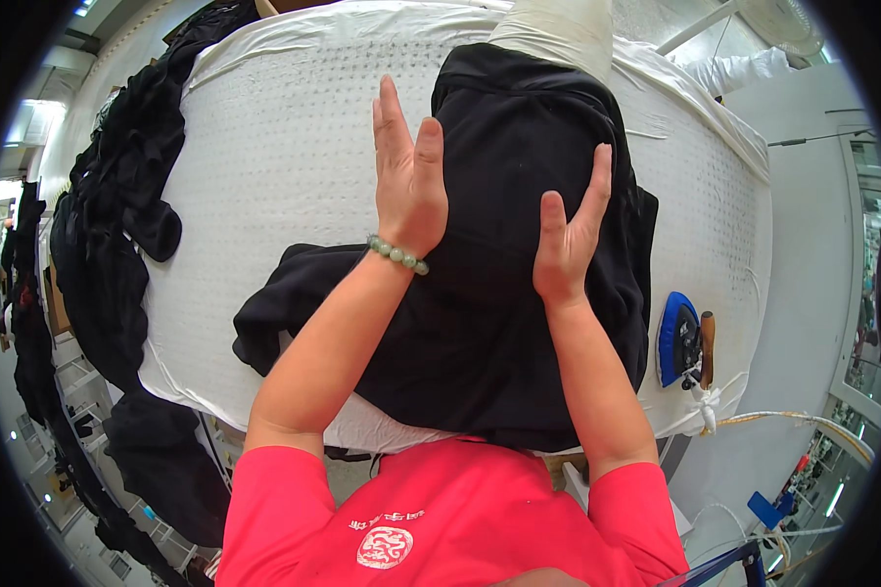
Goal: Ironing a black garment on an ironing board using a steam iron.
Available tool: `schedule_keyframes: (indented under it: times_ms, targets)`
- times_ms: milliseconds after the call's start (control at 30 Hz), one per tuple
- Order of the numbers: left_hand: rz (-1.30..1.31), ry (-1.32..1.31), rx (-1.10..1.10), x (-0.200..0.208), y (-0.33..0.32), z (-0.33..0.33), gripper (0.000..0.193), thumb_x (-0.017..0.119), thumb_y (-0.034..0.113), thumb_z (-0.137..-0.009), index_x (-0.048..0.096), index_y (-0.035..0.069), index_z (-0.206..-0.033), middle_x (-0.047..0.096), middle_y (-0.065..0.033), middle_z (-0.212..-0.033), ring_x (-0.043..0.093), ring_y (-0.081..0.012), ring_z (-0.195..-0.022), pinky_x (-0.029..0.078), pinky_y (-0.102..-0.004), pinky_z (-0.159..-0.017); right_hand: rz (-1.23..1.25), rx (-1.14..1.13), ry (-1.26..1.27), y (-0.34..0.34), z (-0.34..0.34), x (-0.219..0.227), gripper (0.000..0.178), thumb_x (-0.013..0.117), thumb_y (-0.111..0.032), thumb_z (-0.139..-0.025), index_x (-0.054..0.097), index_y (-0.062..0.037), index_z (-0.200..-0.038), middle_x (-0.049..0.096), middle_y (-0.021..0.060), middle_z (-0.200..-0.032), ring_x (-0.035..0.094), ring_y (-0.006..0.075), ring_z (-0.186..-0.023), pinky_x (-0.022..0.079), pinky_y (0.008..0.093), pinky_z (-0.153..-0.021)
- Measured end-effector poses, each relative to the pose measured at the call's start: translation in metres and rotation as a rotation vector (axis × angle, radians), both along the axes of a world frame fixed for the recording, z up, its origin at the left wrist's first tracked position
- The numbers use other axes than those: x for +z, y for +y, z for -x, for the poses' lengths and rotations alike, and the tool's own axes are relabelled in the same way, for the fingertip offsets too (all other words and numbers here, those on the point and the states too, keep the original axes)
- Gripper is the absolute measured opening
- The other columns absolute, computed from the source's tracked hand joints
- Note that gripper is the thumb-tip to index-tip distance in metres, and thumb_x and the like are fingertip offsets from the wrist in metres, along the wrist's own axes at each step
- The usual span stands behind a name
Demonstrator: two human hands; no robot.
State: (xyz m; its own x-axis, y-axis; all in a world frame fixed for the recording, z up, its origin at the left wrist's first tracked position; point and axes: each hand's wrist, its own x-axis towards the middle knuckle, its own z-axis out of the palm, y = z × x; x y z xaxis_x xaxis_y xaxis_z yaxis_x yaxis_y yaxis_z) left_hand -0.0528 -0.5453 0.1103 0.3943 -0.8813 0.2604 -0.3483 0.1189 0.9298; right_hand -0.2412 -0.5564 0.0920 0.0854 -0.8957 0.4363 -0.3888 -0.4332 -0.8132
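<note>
Black garment (499, 293) lies spread over the middle of the white padded board (274, 176), its near edge hanging off the board toward the person, its far end running up to a pale padded form (558, 34) at the back.

Left hand (408, 181): flat, palm down, fingers straight and close together, resting on the garment's left edge, partly over the white cover. Nothing gripped. Green bead bracelet (397, 253) at the wrist.

Right hand (570, 235): also open and flat on the garment, right of centre, fingers stretched, thumb spread off to the left. Pressing on cloth, holding nothing.

The two hands sit near each other, a strip of black cloth between them.

Iron (679, 339), blue base, wooden handle, stands on the board's right end, just beside the garment, apart from both hands. Cord (793, 421) runs off right.

Heap of dark clothes (117, 196) drapes over the board's left edge. Person wears a red shirt (440, 519).
</note>
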Motion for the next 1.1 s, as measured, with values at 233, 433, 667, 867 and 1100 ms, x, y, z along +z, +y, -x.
schedule_keyframes:
  times_ms: [233, 433, 667, 867, 1100]
  targets:
    - [0.152, -0.099, 0.163, 0.009, 0.052, -0.024, 0.071, 0.046, 0.038, -0.109, 0.022, -0.003, -0.161, 0.024, -0.0263, -0.167, 0.018, -0.0411, -0.157, 0.016, -0.045, -0.127, 0.006, 0.044, 0.149, -0.058, -0.002, 0.015, 0.087, 0.059, -0.051, -0.102, 0.026, 0.0079, -0.158, 0.031, 0.0302, -0.162, 0.027, 0.0423, -0.153, 0.021, 0.0441, -0.126]
    - [0.106, 0.268, 0.156, 0.018, 0.193, 0.062, 0.031, 0.06, 0.015, -0.103, 0.058, 0.002, -0.13, 0.064, -0.0129, -0.113, 0.063, -0.0207, -0.106, 0.051, -0.0326, -0.093, -0.335, 0.248, 0.74, -0.163, 0.076, 0.004, 0.043, 0.045, -0.024, -0.11, 0.052, -0.0066, -0.15, 0.064, 0.026, -0.132, 0.061, 0.0387, -0.125, 0.047, 0.0431, -0.106]
    - [-0.108, 0.425, 0.327, 0.009, 0.276, 0.097, 0.034, 0.053, 0.022, -0.107, 0.054, 0.005, -0.136, 0.062, -0.01, -0.115, 0.058, -0.0195, -0.109, 0.047, -0.0309, -0.097, -0.147, 0.687, 0.465, 0.133, 0.034, 0.157, 0.039, 0.07, -0.032, -0.099, 0.067, 0.0025, -0.116, 0.072, 0.027, -0.102, 0.07, 0.0423, -0.099, 0.053, 0.0447, -0.086]
    - [-0.214, 0.181, 0.413, 0.027, 0.359, 0.118, 0.041, 0.051, 0.026, -0.107, 0.047, 0.006, -0.142, 0.055, -0.01, -0.128, 0.051, -0.0211, -0.12, 0.039, -0.0323, -0.105, -0.217, 0.862, 0.034, 0.114, 0.05, 0.12, 0.047, 0.066, -0.028, -0.102, 0.058, 0.0035, -0.136, 0.062, 0.0201, -0.139, 0.06, 0.0325, -0.129, 0.045, 0.0411, -0.109]
    - [-0.269, -0.027, 0.205, 0.031, 0.476, -0.044, 0.05, 0.049, 0.031, -0.107, 0.039, 0.007, -0.15, 0.047, -0.01, -0.142, 0.042, -0.0229, -0.132, 0.03, -0.0339, -0.114, -0.495, -0.002, -0.036, -0.02, 0.061, -0.033, 0.077, 0.053, -0.049, -0.106, 0.035, 0.0076, -0.155, 0.04, 0.0216, -0.161, 0.042, 0.0308, -0.146, 0.033, 0.0397, -0.12]
